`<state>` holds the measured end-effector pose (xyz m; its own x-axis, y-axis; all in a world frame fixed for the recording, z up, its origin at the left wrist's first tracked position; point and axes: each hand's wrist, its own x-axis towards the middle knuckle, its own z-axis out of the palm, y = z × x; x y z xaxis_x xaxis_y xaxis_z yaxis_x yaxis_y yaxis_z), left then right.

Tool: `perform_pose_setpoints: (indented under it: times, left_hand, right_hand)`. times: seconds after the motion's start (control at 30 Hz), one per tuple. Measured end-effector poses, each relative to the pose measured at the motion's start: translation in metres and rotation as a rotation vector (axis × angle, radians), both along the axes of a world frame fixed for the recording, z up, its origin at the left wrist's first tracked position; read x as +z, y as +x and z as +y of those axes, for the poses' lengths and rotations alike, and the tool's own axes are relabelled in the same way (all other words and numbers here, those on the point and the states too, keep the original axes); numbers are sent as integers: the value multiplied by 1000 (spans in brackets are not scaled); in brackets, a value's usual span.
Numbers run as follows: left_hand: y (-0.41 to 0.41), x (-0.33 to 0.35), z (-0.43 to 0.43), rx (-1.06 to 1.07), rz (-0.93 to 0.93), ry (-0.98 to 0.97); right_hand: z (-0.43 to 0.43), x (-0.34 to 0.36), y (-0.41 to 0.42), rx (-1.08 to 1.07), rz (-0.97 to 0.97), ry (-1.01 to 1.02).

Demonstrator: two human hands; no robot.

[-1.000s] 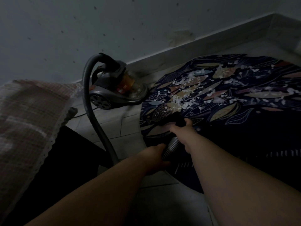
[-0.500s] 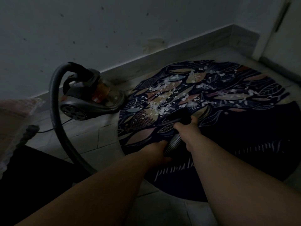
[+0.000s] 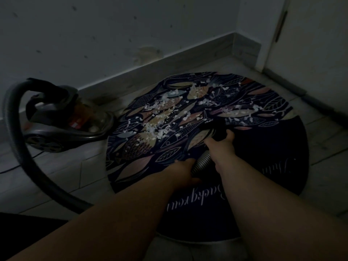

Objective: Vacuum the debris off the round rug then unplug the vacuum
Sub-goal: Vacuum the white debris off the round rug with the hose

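I've slid the nozzle (image 3: 216, 131) from the round rug's (image 3: 273, 147) near-left edge toward its middle, my right hand (image 3: 223, 146) gripping it and my left hand (image 3: 185, 171) gripping the hose (image 3: 201, 163) behind. Debris (image 3: 162, 117), paper scraps I think, still covers the rug's far half.

This looks like a room in a home, though the light is poor: tiled floor (image 3: 75, 178), painted wall (image 3: 113, 34) with a skirting board (image 3: 169, 59), a door (image 3: 310, 44) at the right, a patterned round rug (image 3: 273, 147), a canister vacuum (image 3: 62, 125).
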<state>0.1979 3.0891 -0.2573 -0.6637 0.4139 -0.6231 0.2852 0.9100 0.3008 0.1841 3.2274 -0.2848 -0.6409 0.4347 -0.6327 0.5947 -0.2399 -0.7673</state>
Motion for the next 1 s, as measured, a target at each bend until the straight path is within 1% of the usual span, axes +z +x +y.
perform_pose_setpoints:
  times: [0.3, 0.6, 0.87, 1.0]
  left_hand:
    - [-10, -5, 25, -51, 6, -5]
    - [-9, -5, 62, -101, 5, 39]
    - [-8, 0, 63, -100, 31, 31]
    - [-9, 3, 57, -80, 12, 35]
  right_hand:
    - [23, 0, -4, -55, -40, 29]
    - [57, -5, 5, -164, 3, 50]
    - [63, -7, 4, -115, 23, 3]
    - [56, -7, 1, -105, 49, -20]
